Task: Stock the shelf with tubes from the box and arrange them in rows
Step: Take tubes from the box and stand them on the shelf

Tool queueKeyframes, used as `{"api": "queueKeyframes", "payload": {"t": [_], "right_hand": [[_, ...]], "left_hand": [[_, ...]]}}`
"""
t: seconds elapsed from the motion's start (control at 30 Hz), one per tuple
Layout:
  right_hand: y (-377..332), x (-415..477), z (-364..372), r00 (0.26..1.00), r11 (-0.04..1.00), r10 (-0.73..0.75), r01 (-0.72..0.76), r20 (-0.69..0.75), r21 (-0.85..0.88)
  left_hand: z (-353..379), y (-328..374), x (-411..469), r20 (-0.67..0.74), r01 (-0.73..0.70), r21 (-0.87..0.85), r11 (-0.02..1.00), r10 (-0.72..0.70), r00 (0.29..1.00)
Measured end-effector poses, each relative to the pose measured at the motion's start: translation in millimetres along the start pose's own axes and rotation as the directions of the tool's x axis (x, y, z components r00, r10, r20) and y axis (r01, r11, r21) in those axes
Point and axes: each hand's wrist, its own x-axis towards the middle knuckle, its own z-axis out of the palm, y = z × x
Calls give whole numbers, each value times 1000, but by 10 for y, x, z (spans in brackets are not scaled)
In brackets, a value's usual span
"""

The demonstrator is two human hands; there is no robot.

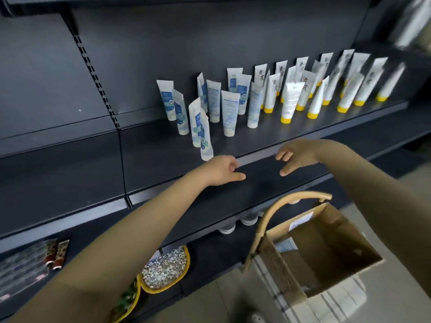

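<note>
Several white-and-blue tubes [229, 113] stand cap-down on the dark shelf [268, 136], loosely grouped at its left. Right of them stand several white tubes with yellow caps [290, 102] in rough rows. One blue tube [205, 139] stands nearest the shelf's front edge. My left hand [221, 170] hovers just below that edge with loosely curled fingers, holding nothing. My right hand [295, 156] is level with it to the right, fingers spread and empty. A cardboard box [326, 250] sits low at the right; one blue-and-white tube [285, 245] shows inside it.
The box rests in a basket with a curved wooden handle [279, 206]. Beneath my hands a second dark shelf [233, 201] juts out. Lower shelves hold round yellow-rimmed items [166, 269], white jars [249, 220] and patterned packets [30, 264]. The left shelf bay is bare.
</note>
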Motion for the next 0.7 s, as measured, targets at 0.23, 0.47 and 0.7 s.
{"api": "queueKeyframes", "payload": {"t": [0.23, 0.47, 0.7], "right_hand": [[324, -849, 404, 982, 982, 186, -185, 23, -40], [993, -1135, 733, 941, 940, 338, -339, 32, 39], [1866, -830, 1381, 918, 913, 370, -388, 139, 129]], "left_hand": [[313, 557, 36, 178, -231, 152, 961, 203, 963], [759, 1048, 400, 342, -363, 234, 902, 273, 899], [1685, 1219, 999, 530, -398, 250, 883, 219, 819]]}}
